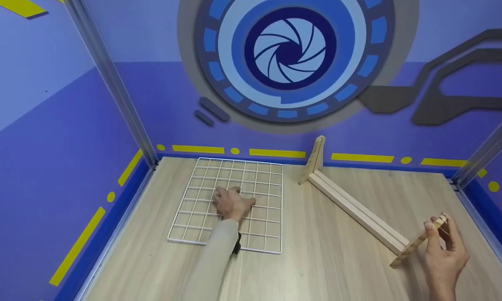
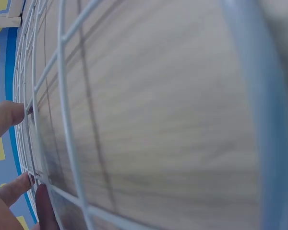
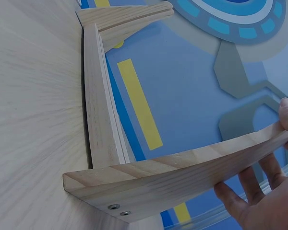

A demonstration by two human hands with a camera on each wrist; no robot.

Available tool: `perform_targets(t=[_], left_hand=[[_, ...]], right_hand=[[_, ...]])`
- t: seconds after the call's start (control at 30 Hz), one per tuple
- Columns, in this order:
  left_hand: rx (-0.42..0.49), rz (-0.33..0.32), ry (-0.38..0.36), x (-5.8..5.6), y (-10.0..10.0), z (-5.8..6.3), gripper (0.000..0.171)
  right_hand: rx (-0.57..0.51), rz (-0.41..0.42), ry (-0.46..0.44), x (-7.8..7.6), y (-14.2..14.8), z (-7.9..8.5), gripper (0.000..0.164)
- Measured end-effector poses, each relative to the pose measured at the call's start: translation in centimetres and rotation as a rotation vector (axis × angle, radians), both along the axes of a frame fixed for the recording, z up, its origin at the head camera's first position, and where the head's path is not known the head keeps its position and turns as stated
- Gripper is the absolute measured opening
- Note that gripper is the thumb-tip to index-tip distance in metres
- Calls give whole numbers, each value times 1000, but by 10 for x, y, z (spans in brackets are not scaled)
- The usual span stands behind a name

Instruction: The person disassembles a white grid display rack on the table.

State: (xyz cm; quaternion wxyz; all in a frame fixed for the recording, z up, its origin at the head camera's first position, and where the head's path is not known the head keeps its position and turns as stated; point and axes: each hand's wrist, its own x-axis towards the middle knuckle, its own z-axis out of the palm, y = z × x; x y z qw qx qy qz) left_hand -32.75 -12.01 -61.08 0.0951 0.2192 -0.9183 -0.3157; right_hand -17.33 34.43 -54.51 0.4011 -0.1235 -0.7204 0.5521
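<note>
A white wire grid panel (image 1: 274, 225) lies over the wooden tabletop on the left. My left hand (image 1: 233, 204) reaches down onto its middle, with bent, spread fingers gripping its wires. In the left wrist view, the fingertips (image 2: 14, 114) meet the wires, and the wires cast shadows on the wood beneath. On the right is a wooden stand (image 1: 355, 209): a long grooved bar joins two upright end pieces. My right hand (image 1: 447, 255) pinches the top of the near end piece (image 3: 182, 167) between thumb and fingers. Two screw heads (image 3: 114, 207) show low on that piece.
The far end piece (image 1: 315, 159) of the stand rises close to the printed blue back wall (image 1: 276, 142). Side walls with metal corner posts (image 1: 121, 96) enclose the wooden tabletop (image 1: 317, 267) at left and right.
</note>
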Motion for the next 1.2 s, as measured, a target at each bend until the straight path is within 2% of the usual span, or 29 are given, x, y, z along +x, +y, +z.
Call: perform_targets(t=[0.13, 0.4, 0.63, 0.73, 0.97, 1.2], left_hand=[[-49, -17, -8, 0, 1, -1, 74], [-121, -27, -34, 1, 0, -3, 73], [-138, -34, -38, 0, -2, -4, 75], [-166, -37, -44, 0, -3, -3, 75], [-188, -48, -60, 2, -1, -3, 76], [-223, -72, -75, 5, 0, 0, 78]], right_hand=[[-3, -8, 2, -3, 6, -7, 48], [9, 21, 23, 8, -9, 12, 47], [11, 27, 28, 9, -12, 16, 47], [14, 29, 9, 6, -11, 13, 48], [-3, 12, 14, -4, 4, -6, 47], [-22, 41, -8, -1, 6, -2, 46]])
